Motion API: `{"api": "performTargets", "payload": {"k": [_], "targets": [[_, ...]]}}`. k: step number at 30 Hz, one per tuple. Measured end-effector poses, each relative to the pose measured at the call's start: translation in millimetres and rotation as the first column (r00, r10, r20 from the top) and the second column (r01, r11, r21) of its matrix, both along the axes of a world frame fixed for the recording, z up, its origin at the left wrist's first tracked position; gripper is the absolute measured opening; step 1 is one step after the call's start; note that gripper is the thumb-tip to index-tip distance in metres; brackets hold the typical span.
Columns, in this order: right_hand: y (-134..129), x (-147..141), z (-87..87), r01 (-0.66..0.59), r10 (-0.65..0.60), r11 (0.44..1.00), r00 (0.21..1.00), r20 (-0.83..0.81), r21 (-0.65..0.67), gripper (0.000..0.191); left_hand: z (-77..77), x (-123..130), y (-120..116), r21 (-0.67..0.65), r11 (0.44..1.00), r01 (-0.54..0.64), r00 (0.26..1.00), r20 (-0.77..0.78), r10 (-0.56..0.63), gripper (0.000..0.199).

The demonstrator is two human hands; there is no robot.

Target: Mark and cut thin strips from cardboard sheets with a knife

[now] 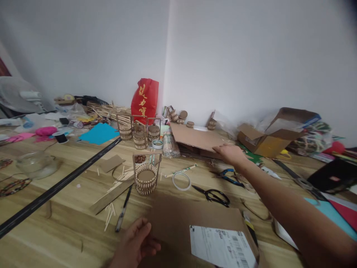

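My right hand (230, 153) reaches across the table and pinches the near right corner of a flat brown cardboard sheet (196, 136). My left hand (136, 242) is at the left edge of a nearer cardboard piece (170, 214) with a white shipping label (223, 245). Its fingers are loosely bent and apart, with nothing seen between them. Beyond that piece stands a small handled basket (146, 178) made of short sticks and cardboard. A roll of tape (181, 181) and black-handled scissors (214, 195) lie between the two cardboard pieces.
Several small stick baskets (140, 137) stand farther back, before a red bag (146, 100). A pen (124, 208) and loose sticks lie left of the near basket. Blue-handled pliers (232, 176) lie under my right forearm. An open carton (267, 137) sits at the back right.
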State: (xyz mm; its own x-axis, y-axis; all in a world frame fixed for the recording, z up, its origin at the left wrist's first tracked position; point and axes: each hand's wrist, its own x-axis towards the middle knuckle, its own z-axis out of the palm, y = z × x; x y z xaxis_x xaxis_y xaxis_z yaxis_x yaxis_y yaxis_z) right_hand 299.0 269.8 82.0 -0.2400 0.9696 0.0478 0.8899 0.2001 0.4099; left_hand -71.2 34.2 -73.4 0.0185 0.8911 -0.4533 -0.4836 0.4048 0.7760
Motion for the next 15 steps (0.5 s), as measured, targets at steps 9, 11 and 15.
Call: {"api": "performTargets", "payload": {"k": [9, 11, 15], "targets": [[-26.5, 0.2, -30.3, -0.007, -0.035, 0.99, 0.954, -0.298, -0.138, 0.039, 22.2, 1.8, -1.3, -0.03, 0.995, -0.099, 0.995, -0.007, 0.099, 0.049], [-46.0, 4.4, -35.5, 0.023, -0.078, 0.991, 0.898, -0.432, -0.131, 0.039, 27.1, 1.5, -0.8, -0.032, 0.992, -0.121, 0.993, -0.021, 0.12, 0.044], [-115.0, 9.6, -42.1, 0.077, -0.166, 0.985, 0.686, -0.708, -0.156, 0.055, 31.8, -0.1, -0.2, -0.018, 0.993, -0.115, 0.992, -0.046, 0.114, 0.032]]}}
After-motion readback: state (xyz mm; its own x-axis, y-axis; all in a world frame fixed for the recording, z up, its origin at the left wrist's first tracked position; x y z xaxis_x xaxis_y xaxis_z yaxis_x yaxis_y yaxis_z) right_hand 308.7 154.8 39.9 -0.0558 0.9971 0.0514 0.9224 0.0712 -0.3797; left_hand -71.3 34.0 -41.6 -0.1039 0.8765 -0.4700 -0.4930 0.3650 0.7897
